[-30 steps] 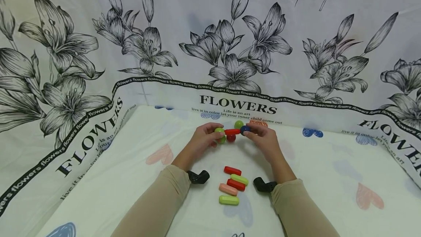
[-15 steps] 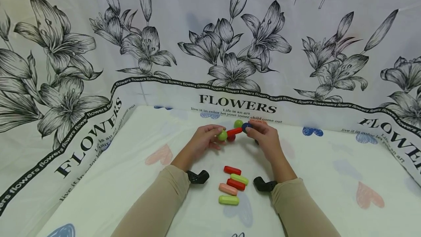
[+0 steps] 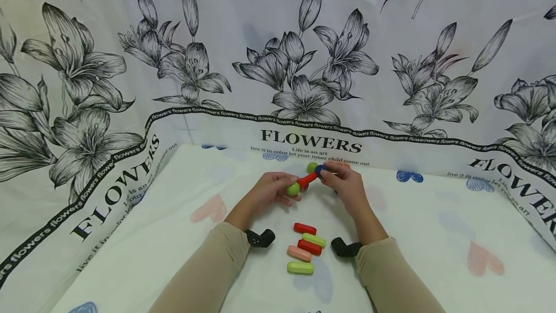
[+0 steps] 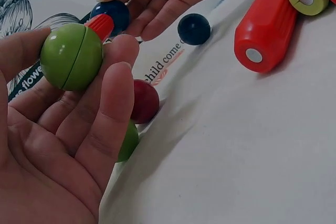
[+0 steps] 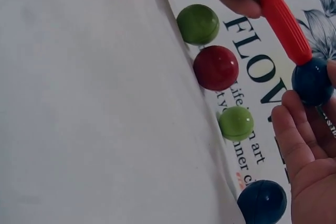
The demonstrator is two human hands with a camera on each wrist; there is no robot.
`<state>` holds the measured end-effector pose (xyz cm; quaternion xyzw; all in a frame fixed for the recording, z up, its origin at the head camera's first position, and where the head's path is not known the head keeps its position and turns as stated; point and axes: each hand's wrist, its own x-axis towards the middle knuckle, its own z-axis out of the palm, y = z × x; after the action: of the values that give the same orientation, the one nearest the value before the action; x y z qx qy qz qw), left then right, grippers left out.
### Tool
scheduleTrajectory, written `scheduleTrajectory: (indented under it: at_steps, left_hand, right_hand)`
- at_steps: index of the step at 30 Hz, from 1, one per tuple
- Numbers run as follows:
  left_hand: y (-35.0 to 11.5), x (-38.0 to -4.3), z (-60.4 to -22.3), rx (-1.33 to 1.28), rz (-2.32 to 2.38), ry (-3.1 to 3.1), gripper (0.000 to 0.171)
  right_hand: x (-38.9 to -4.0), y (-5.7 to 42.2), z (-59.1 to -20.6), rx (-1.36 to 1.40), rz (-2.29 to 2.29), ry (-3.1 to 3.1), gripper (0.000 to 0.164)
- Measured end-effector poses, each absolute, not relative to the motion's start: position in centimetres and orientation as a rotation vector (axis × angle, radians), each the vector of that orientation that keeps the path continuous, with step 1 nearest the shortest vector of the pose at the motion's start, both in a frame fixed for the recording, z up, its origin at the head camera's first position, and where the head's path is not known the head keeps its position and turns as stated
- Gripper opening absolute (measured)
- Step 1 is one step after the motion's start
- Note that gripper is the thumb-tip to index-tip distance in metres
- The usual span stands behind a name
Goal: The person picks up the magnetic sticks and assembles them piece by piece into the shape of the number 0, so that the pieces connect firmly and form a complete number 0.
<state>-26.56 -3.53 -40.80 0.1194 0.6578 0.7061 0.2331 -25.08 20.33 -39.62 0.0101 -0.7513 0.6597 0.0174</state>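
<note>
My left hand (image 3: 270,190) pinches a green ball (image 4: 72,56) between thumb and fingers. A red ribbed rod (image 5: 286,27) joins this ball to a dark blue ball (image 5: 313,81), which my right hand (image 3: 349,186) pinches at the other end. The joined piece is held slanted, its green end nearer to me. Below the hands, loose balls lie on the cloth: a darker green ball (image 5: 198,24), a red ball (image 5: 216,68), a light green ball (image 5: 236,123) and another blue ball (image 5: 262,202).
Several short rods lie in a loose column between the forearms, among them a red rod (image 3: 305,228), a pink rod (image 3: 299,253) and a yellow-green rod (image 3: 300,268). White discs show on rod ends in the left wrist view. A flower-printed curtain (image 3: 208,129) stands behind.
The rod has gone from nearly level to slanted. My left hand has brought the green ball a little toward me, while my right hand keeps the blue ball at the far end.
</note>
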Motion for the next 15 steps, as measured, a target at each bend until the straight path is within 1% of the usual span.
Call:
scheduleTrajectory:
  at_steps: [8,15]
  left_hand:
    - [-3.1,-26.0,-40.9,0.425,1.949,1.812,0.033]
    - [-2.7,-25.8,-40.5,0.341,1.906,1.842,0.035]
  right_hand:
    - [-24.7,19.4,-39.6,0.137,2.076,-2.278,0.046]
    - [-24.7,19.2,-39.7,0.142,1.994,-2.384,0.045]
